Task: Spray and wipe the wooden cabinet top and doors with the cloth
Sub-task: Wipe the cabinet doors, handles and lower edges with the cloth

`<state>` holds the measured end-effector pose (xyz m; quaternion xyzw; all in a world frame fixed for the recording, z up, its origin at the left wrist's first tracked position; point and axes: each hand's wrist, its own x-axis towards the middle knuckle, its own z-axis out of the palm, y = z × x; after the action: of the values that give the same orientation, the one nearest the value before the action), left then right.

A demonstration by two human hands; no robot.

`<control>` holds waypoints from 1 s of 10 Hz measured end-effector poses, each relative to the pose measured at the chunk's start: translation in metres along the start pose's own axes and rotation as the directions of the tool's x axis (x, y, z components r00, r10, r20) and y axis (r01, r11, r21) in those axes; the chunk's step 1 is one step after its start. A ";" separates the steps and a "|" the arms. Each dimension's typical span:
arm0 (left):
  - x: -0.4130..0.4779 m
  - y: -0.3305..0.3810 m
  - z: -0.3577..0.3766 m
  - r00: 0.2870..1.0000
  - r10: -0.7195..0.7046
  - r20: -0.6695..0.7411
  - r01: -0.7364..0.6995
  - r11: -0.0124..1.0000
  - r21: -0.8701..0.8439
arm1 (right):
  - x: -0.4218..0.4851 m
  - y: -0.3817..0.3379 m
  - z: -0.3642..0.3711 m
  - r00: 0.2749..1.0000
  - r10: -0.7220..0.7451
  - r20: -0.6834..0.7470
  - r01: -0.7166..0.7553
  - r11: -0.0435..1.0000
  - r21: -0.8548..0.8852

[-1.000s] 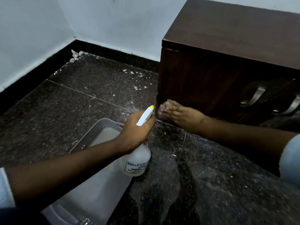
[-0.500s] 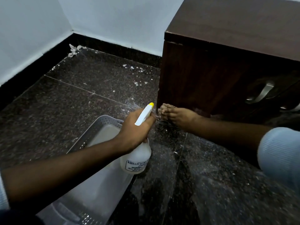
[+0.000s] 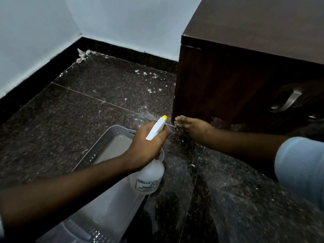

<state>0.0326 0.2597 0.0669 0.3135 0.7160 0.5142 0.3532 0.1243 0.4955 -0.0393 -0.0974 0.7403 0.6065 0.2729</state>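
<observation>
Nearest, a grey perforated basket (image 3: 119,129) sits on the dark speckled floor (image 3: 98,109), out in front of the cabinet's left corner. Above its rim the left hand (image 3: 146,146) is wrapped firmly round the neck of the white spray bottle (image 3: 149,178), whose yellow-tipped nozzle points toward the foot of the wooden cabinet (image 3: 228,81). The nozzle is near that corner but not touching it. The right hand (image 3: 192,128), reaching out from a pale blue sleeve (image 3: 301,165), is down on the floor right against the cabinet's lower left corner, fingers bent downward. The view is dim, so I cannot tell whether it is grasping the cloth. A metal handle (image 3: 289,100) is on the cabinet's front, right of that hand. Beyond the cabinet's left side, white scraps (image 3: 82,55) lie in the corner under the pale wall (image 3: 122,21).
</observation>
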 end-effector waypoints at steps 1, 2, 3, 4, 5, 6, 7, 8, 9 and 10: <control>0.000 -0.002 0.001 1.000 -0.008 0.008 0.008 1.000 0.002 | -0.023 0.034 -0.014 0.937 0.293 -0.191 -0.165 0.851 0.499; 0.000 -0.006 0.005 1.000 0.003 0.020 -0.004 1.000 0.029 | -0.047 0.073 -0.027 0.802 0.514 -0.305 -0.132 0.650 0.749; 0.002 -0.003 0.008 0.996 0.044 0.080 -0.051 0.996 0.079 | -0.099 0.097 -0.049 0.717 0.615 -0.328 -0.115 0.568 0.815; 0.003 0.008 0.022 0.982 0.079 0.175 -0.100 0.988 0.120 | -0.175 0.089 -0.057 0.687 0.721 -0.089 -0.040 0.160 0.986; 0.004 0.015 0.034 0.964 0.107 0.242 -0.148 0.976 0.157 | -0.237 0.046 -0.062 0.648 0.653 0.391 0.161 -0.620 0.768; 0.012 0.020 0.043 0.950 0.082 0.301 -0.148 0.967 0.206 | -0.251 -0.022 -0.051 0.674 0.151 0.723 0.340 -0.932 -0.122; 0.022 0.027 0.052 0.937 0.064 0.342 -0.155 0.957 0.244 | -0.243 -0.076 -0.031 0.755 -0.255 0.604 0.358 -0.611 -0.706; 0.033 0.035 0.063 0.913 0.052 0.406 -0.198 0.925 0.326 | -0.233 -0.109 -0.022 0.744 -0.327 0.582 0.411 -0.463 -0.785; 0.040 0.040 0.077 0.889 0.065 0.454 -0.269 0.876 0.402 | -0.220 -0.117 -0.013 0.742 -0.280 0.609 0.445 -0.474 -0.760; 0.042 0.039 0.092 0.886 0.084 0.456 -0.303 0.850 0.431 | -0.206 -0.112 -0.010 0.767 -0.232 0.598 0.432 -0.503 -0.749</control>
<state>0.0890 0.3522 0.0761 0.5681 0.6931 0.2690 0.3528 0.3455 0.4199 -0.0253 -0.4768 -0.1684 0.8062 0.3070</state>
